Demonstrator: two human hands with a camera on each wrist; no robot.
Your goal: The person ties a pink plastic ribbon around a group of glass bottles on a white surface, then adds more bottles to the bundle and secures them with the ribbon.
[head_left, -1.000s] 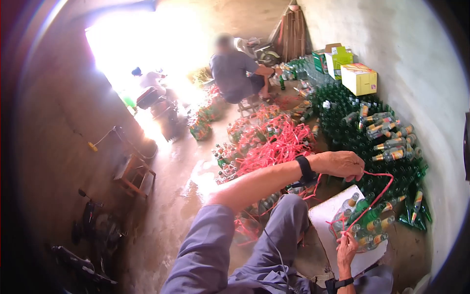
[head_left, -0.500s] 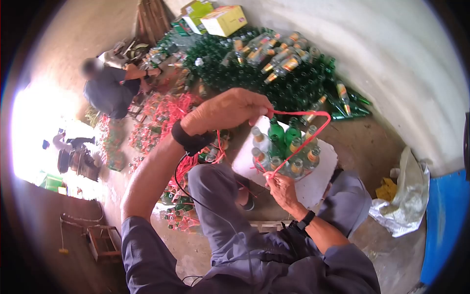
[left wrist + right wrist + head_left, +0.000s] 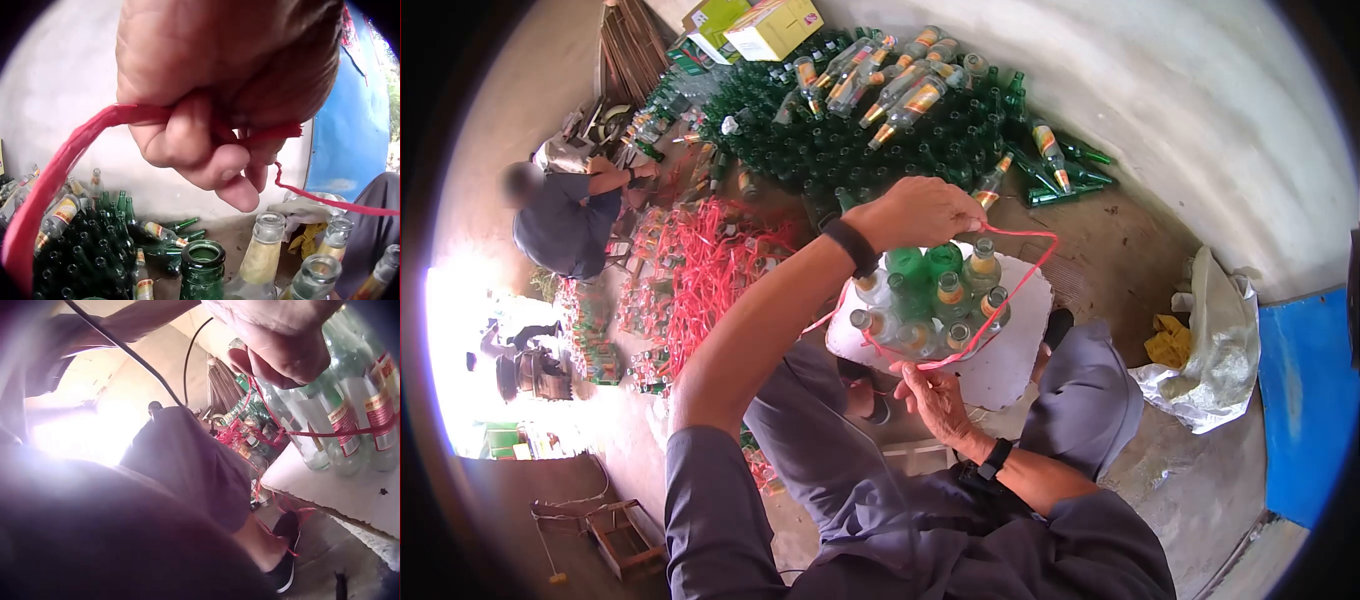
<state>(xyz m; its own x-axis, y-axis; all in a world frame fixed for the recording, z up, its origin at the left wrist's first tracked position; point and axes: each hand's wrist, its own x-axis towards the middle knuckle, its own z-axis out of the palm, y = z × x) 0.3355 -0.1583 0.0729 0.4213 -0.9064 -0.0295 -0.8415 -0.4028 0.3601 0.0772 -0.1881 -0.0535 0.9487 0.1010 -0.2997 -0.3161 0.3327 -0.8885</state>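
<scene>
A cluster of green and clear glass bottles (image 3: 949,298) stands upright on a white board (image 3: 1010,372) in front of the person's knees. My left hand (image 3: 928,212) is above the far side of the cluster, its curled fingers gripping a red plastic cord (image 3: 69,149). From there the cord arcs out past the right side of the bottles and back along their near side. At the near edge my right hand (image 3: 937,402) pinches the cord close beside the bottles. In the right wrist view, cord crosses the labelled bottle sides; the right fingertips are partly hidden.
Many green bottles (image 3: 800,150) are massed by the wall, with labelled clear bottles (image 3: 907,108) lying on top. Bundled bottles under tangled red cord (image 3: 725,280) lie left. A white sack (image 3: 1215,345) sits right. Another person (image 3: 565,220) sits at far left.
The head view has swung right and down. The cord, which crossed over the bottle tops, now runs lower round their right and near sides. Both hands keep hold of it.
</scene>
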